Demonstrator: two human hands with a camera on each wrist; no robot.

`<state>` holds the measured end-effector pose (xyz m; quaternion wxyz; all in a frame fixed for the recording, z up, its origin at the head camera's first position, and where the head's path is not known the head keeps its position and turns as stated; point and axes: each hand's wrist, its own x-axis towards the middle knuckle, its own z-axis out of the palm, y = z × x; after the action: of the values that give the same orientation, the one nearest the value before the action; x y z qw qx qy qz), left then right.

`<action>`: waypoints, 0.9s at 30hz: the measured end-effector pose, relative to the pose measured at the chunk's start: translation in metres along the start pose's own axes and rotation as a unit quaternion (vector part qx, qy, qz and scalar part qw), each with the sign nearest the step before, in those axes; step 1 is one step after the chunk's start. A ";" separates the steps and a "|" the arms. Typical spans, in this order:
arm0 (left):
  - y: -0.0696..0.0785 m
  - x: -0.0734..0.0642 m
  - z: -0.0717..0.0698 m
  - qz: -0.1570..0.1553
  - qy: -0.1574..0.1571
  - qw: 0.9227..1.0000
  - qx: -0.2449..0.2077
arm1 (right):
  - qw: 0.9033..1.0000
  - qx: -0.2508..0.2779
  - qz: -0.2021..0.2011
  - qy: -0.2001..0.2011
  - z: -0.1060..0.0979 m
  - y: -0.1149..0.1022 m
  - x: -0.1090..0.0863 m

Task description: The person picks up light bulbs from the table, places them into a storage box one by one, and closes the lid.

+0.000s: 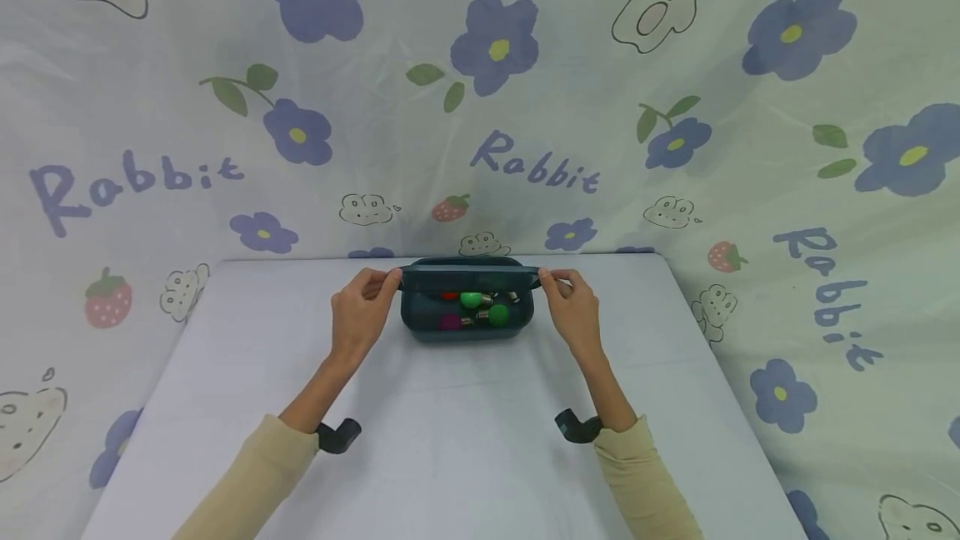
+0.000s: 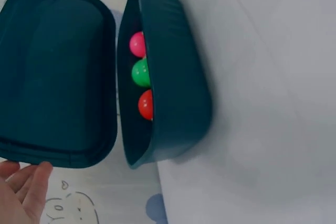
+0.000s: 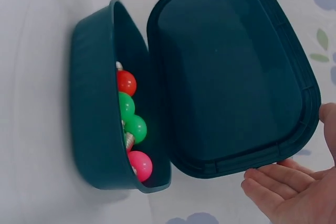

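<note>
Both hands hold a dark teal lid (image 1: pixel 468 279) by its two short ends, tilted over a matching open box (image 1: pixel 467 336). My left hand (image 1: pixel 362 312) grips the left end and my right hand (image 1: pixel 573 312) the right end. In the right wrist view the thumb and fingers of the right hand (image 3: pixel 294 184) pinch the rim of the lid (image 3: pixel 226 72). Inside the box lie several small coloured light bulbs, among them a green bulb (image 1: pixel 498 316), a magenta bulb (image 1: pixel 450 322) and a red bulb (image 3: pixel 126 83). The lid hides part of the box's back.
The box stands near the far edge of a white table (image 1: pixel 450 440). Behind it hangs a curtain (image 1: pixel 420 132) printed with flowers and rabbits. A black wrist camera (image 1: pixel 340 436) sits on the left wrist, another black camera (image 1: pixel 578 426) on the right.
</note>
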<state>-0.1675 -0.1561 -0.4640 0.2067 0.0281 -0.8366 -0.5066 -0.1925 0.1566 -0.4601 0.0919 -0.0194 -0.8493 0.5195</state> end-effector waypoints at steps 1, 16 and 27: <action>0.000 0.000 0.000 -0.002 -0.002 1.000 -0.005 | 1.000 0.002 0.003 -0.002 0.000 0.000 0.000; -0.010 -0.004 0.007 -0.075 -0.062 0.994 -0.042 | 0.999 0.041 0.013 -0.034 0.008 0.012 0.001; -0.020 -0.009 0.007 -0.128 -0.114 0.980 -0.100 | 0.994 0.042 0.017 -0.103 0.009 0.028 0.001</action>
<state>-0.1652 -0.1577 -0.4866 0.0456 0.0562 -0.7892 -0.6099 -0.1973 0.1617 -0.4886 -0.0044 0.0234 -0.8313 0.5553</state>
